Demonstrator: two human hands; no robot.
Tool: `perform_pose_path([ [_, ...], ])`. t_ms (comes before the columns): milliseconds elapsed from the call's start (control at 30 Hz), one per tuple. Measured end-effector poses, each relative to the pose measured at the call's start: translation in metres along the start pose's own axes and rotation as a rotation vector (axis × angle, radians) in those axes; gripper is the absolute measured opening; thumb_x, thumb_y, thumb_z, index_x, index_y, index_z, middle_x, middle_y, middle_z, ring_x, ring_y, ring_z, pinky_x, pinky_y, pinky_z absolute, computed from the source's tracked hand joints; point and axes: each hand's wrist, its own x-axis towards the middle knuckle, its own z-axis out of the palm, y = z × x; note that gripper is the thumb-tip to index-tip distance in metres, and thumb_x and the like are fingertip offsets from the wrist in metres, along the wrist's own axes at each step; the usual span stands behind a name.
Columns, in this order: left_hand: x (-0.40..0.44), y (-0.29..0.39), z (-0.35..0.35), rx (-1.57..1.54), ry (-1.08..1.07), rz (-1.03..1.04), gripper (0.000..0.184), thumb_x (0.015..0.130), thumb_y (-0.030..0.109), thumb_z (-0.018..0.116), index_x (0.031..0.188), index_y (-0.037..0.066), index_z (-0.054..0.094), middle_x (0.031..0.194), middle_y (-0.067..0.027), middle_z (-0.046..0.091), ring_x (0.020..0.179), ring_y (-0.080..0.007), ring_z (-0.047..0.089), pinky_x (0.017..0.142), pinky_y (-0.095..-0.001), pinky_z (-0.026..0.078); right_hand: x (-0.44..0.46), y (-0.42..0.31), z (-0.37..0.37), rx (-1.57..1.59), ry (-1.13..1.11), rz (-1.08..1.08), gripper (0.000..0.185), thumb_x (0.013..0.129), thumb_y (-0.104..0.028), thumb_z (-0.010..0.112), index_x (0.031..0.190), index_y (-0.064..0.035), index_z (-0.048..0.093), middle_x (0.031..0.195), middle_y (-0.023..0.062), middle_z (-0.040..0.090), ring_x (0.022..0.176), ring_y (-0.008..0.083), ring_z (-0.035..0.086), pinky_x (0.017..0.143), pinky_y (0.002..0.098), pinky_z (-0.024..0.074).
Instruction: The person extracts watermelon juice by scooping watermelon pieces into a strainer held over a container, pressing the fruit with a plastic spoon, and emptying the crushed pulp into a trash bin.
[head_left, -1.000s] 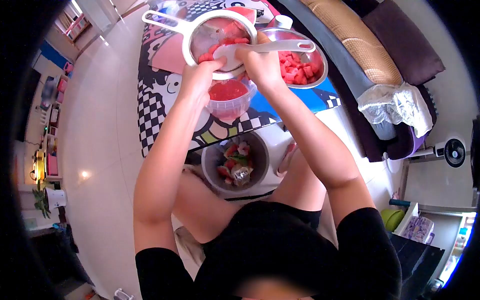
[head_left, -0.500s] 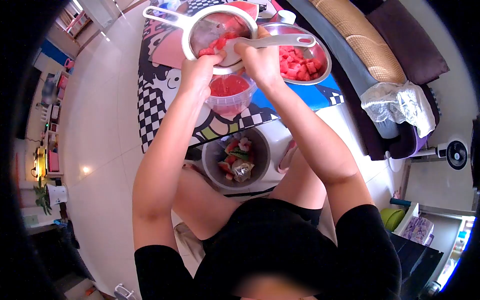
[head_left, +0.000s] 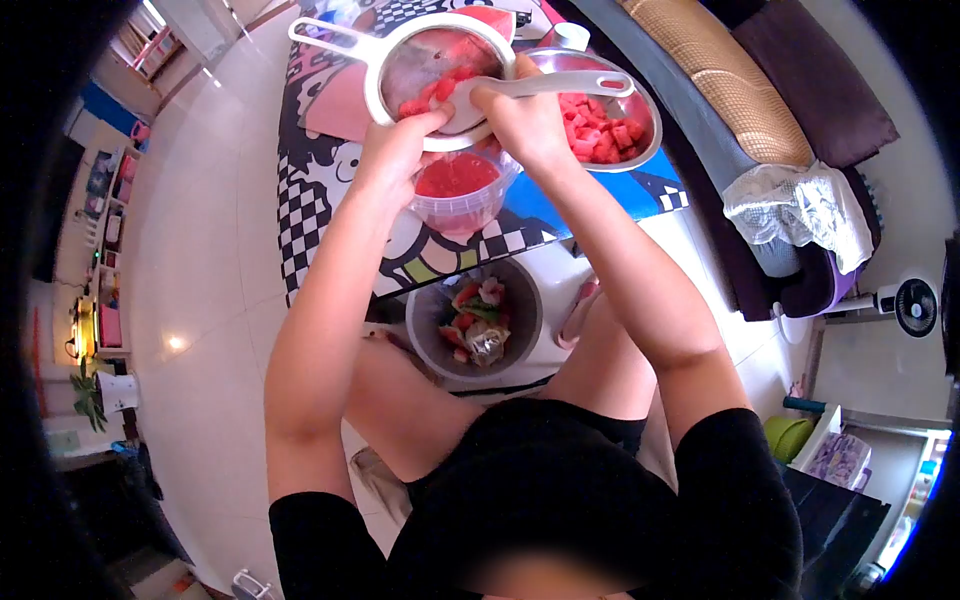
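Note:
A white-rimmed strainer (head_left: 420, 62) with a long looped handle is held above a clear plastic tub (head_left: 460, 210) of red watermelon juice (head_left: 458, 175). My left hand (head_left: 398, 150) is closed on the strainer's near rim, thumb over the edge. My right hand (head_left: 527, 122) is closed round a pale grey spoon (head_left: 570, 82) at the strainer's right side. The spoon's head lies inside the mesh beside red watermelon pulp (head_left: 430, 98). Some of my right fingers are hidden behind the strainer, so I cannot tell whether they grip its rim too.
A steel bowl (head_left: 652, 125) of watermelon cubes (head_left: 602, 130) stands right of the strainer on the patterned table (head_left: 330, 215). Beneath the table edge is a grey bin (head_left: 425, 335) with rinds and scraps. A sofa (head_left: 690, 110) runs along the right.
Little differs. The strainer has shifted very slightly to the right, with both hands keeping their hold; the pulp and spoon look almost the same.

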Motion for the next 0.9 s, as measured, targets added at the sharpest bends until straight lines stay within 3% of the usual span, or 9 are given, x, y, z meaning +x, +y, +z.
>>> perform_pose_path([
  [133,-0.006,0.007,-0.007,0.033,-0.067,-0.036,0.037,0.089,0.025,0.071,0.117,0.004,0.061,0.111,-0.0083,0.066,0.100,-0.0175,0.065,0.083,-0.0312,0.055,0.006,-0.004,-0.013,-0.069,-0.132,0.120,0.048,0.074,-0.021,0.068,0.105,0.0122,0.052,0.090,0.0230,0.062,0.079,0.0323,0.068,0.063,0.0392,0.0541],
  [267,-0.012,0.009,-0.012,-0.056,-0.172,-0.070,0.036,0.093,0.028,0.066,0.120,0.005,0.059,0.113,-0.0089,0.065,0.103,-0.0181,0.064,0.086,-0.0309,0.057,0.012,0.000,-0.021,-0.240,0.076,-0.159,0.066,0.068,-0.028,0.075,0.115,0.0096,0.047,0.106,0.0243,0.059,0.092,0.0360,0.066,0.076,0.0440,0.0538],
  [367,-0.007,0.008,-0.017,-0.133,-0.190,-0.103,0.038,0.095,0.027,0.063,0.123,0.004,0.056,0.114,-0.0095,0.064,0.107,-0.0195,0.064,0.090,-0.0315,0.057,0.011,-0.020,-0.029,-0.583,0.099,-0.375,0.066,0.066,-0.030,0.078,0.113,0.0062,0.051,0.104,0.0269,0.059,0.097,0.0390,0.064,0.079,0.0433,0.0527],
  [400,-0.006,0.008,-0.017,-0.146,-0.211,-0.111,0.038,0.095,0.026,0.063,0.123,0.003,0.055,0.115,-0.0105,0.064,0.107,-0.0205,0.064,0.091,-0.0321,0.056,0.012,-0.026,-0.033,-0.611,0.015,-0.357,0.039,0.076,-0.023,0.072,0.104,0.0004,0.060,0.093,0.0177,0.064,0.087,0.0262,0.069,0.074,0.0367,0.0559],
  [500,-0.005,0.010,-0.019,-0.172,-0.248,-0.124,0.037,0.096,0.022,0.060,0.123,-0.001,0.053,0.118,-0.0144,0.062,0.108,-0.0238,0.064,0.093,-0.0349,0.056,0.020,-0.034,-0.035,-0.452,-0.200,-0.382,0.034,0.071,-0.025,0.076,0.096,-0.0039,0.067,0.085,0.0176,0.068,0.081,0.0304,0.069,0.072,0.0392,0.0539],
  [533,-0.005,0.011,-0.019,-0.172,-0.245,-0.121,0.035,0.096,0.019,0.058,0.123,-0.003,0.052,0.119,-0.0162,0.062,0.108,-0.0251,0.064,0.092,-0.0363,0.057,0.019,-0.040,-0.037,-0.484,-0.228,-0.456,0.021,0.084,-0.014,0.065,0.104,-0.0068,0.069,0.088,0.0135,0.070,0.081,0.0229,0.069,0.072,0.0350,0.0561],
  [667,-0.003,0.016,-0.024,-0.159,-0.272,-0.099,0.030,0.096,0.013,0.054,0.121,-0.005,0.051,0.120,-0.0183,0.060,0.108,-0.0270,0.064,0.093,-0.0391,0.057,0.031,-0.053,-0.038,-0.513,-0.224,-0.763,0.022,0.085,-0.008,0.064,0.106,-0.0074,0.068,0.091,0.0135,0.069,0.081,0.0225,0.069,0.071,0.0329,0.0562],
  [833,-0.005,0.017,-0.024,-0.192,-0.256,-0.120,0.033,0.094,0.012,0.057,0.121,-0.006,0.051,0.121,-0.0186,0.060,0.111,-0.0289,0.063,0.097,-0.0375,0.055,0.031,-0.058,-0.041,-0.177,-0.083,-0.634,0.018,0.084,-0.018,0.068,0.099,-0.0081,0.068,0.084,0.0105,0.069,0.076,0.0193,0.068,0.068,0.0321,0.0541],
  [900,-0.008,0.015,-0.026,-0.203,-0.248,-0.132,0.032,0.094,0.010,0.055,0.121,-0.006,0.050,0.120,-0.0191,0.060,0.111,-0.0290,0.063,0.096,-0.0386,0.055,0.050,-0.049,-0.064,-0.164,-0.370,-0.239,0.060,0.085,-0.054,0.068,0.124,-0.0098,0.055,0.094,0.0065,0.064,0.085,0.0136,0.058,0.069,0.0343,0.0523],
])
